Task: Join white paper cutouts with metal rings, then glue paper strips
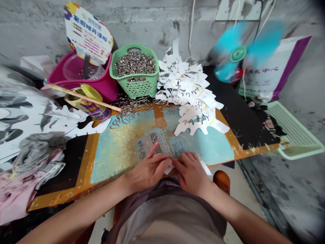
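Observation:
My left hand [149, 167] is over the front edge of the blue work mat [116, 149], its index finger stretched forward. That fingertip touches or nearly touches a small metal ring [155, 138] lying on a printed patch of the mat. Its other fingers reach across to my right hand [191, 173], whose fingers are bent over a white paper piece [205, 167] at the table edge. Most of this paper is hidden under both hands; a corner sticks out on the right. Loose metal rings [127, 115] lie in a heap at the back of the mat.
A green basket [141, 86] full of metal rings stands behind, beside a magenta bin [106, 86]. Cut white papers with rings [190, 88] are piled at back right. A stick rests across a can [99, 110]. A blue fan [237, 54] spins at right, near a green tray [299, 125].

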A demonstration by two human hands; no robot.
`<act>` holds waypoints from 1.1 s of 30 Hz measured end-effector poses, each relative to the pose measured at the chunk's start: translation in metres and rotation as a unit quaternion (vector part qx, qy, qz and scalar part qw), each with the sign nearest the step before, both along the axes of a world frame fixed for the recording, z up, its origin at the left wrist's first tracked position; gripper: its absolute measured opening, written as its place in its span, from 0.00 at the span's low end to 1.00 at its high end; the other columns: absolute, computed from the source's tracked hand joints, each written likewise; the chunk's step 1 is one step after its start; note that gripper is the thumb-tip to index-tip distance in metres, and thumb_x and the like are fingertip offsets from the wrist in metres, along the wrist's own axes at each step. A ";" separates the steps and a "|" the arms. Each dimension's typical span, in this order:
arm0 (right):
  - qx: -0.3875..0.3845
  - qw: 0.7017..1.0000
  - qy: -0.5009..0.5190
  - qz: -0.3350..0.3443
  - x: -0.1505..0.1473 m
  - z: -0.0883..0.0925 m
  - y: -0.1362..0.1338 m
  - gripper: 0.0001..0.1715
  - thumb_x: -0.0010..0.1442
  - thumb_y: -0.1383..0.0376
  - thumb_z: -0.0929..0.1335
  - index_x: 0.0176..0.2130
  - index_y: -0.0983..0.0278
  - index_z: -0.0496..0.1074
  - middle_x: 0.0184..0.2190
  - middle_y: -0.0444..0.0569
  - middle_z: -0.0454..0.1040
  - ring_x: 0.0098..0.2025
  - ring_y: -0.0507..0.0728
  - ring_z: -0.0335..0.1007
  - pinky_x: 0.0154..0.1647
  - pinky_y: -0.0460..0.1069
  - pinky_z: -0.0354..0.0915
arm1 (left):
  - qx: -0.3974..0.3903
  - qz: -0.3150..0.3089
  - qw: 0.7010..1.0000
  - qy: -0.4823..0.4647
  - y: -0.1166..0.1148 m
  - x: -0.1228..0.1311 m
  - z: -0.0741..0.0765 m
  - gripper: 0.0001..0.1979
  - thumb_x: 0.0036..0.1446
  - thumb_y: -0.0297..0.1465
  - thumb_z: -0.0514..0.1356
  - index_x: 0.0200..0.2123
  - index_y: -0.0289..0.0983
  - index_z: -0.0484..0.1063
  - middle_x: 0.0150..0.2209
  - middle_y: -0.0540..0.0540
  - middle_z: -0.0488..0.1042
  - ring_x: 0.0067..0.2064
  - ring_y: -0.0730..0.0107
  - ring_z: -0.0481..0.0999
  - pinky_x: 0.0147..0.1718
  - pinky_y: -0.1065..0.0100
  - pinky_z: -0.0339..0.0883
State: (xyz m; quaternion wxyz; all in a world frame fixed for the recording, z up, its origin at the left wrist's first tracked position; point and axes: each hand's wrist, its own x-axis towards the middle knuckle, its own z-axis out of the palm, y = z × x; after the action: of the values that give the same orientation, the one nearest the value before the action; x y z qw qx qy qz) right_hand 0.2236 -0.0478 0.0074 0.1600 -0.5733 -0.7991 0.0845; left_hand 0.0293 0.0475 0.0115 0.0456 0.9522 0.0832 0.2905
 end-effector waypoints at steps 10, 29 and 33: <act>-0.003 1.000 0.016 -0.020 0.000 -0.002 -0.001 0.26 0.58 0.69 0.63 0.56 0.70 0.68 0.37 0.56 0.69 0.40 0.64 0.59 0.40 0.57 0.59 | -0.045 0.037 0.998 0.011 -0.001 0.004 0.006 0.08 0.63 0.28 0.61 0.44 0.36 0.65 0.35 0.49 0.79 0.46 0.70 0.79 0.69 0.45 0.40; 0.012 0.996 0.086 -0.006 0.006 -0.004 -0.008 0.25 0.62 0.71 0.62 0.58 0.69 0.64 0.38 0.55 0.69 0.40 0.63 0.61 0.40 0.57 0.59 | -0.046 0.011 0.996 0.076 0.005 -0.006 0.008 0.16 0.60 0.23 0.55 0.51 0.32 0.66 0.41 0.41 0.80 0.56 0.59 0.75 0.69 0.41 0.34; 0.008 0.988 0.149 0.024 0.012 -0.002 -0.011 0.18 0.64 0.71 0.61 0.54 0.66 0.65 0.38 0.54 0.71 0.42 0.63 0.63 0.42 0.57 0.60 | -0.074 0.003 0.994 0.074 0.006 -0.007 0.008 0.16 0.60 0.24 0.55 0.52 0.33 0.68 0.38 0.44 0.82 0.58 0.59 0.72 0.69 0.43 0.29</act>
State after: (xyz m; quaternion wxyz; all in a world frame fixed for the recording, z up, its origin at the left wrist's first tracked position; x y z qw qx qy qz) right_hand 0.2352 -0.0587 0.0054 0.2798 -0.5336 -0.7804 0.1670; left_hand 0.0221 0.0533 0.0193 0.1089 0.9649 0.1103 0.2120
